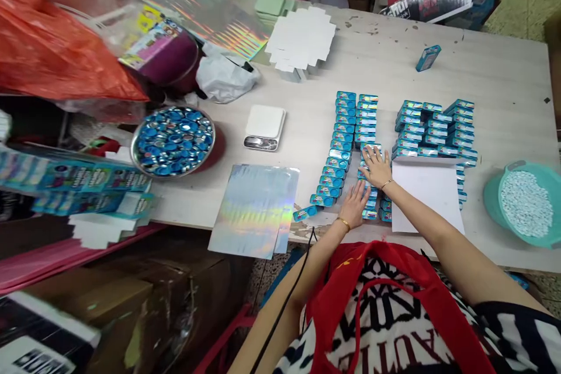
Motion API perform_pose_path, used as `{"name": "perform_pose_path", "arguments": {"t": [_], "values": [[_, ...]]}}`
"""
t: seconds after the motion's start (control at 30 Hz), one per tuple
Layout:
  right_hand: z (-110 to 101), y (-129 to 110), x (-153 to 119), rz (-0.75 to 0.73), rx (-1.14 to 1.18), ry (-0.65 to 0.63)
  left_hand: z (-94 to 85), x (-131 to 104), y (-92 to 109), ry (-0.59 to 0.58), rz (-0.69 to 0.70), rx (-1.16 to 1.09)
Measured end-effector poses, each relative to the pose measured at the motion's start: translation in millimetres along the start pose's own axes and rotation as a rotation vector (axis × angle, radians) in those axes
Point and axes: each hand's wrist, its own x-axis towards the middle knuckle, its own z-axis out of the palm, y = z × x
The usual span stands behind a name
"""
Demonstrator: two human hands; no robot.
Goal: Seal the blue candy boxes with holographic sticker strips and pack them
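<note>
My left hand (353, 205) lies with spread fingers at the near part of a column of small blue boxes (367, 114). Just beyond it, my right hand (377, 168) rests on the same column, its fingers apart. Left of both hands a curved row of blue boxes (336, 153) runs toward the table's near edge. Stacked blue boxes (436, 128) stand to the right, and a white sheet (425, 196) covers some of them beside my right forearm.
A bowl of blue and silver caps (173, 141), a white scale (265, 127) and shiny sheets (254, 207) are on the left. White cut cards (301, 38) lie at the back. A teal basket of white pieces (493, 201) stands right; one blue box (428, 58) is farther back.
</note>
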Motion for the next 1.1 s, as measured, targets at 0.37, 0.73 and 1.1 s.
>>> {"name": "perform_pose_path", "arguments": {"t": [0.37,0.73,1.1], "values": [[-53,16,67,0.04,0.06,0.057,-31.8,22,-17,0.272,-0.059,-0.648],[-39,63,227,0.12,0.141,0.057,-57.2,162,-66,0.469,-0.692,-1.135],[-31,89,207,0.052,0.096,0.084,-51.3,197,-76,0.38,-0.555,-1.229]]}}
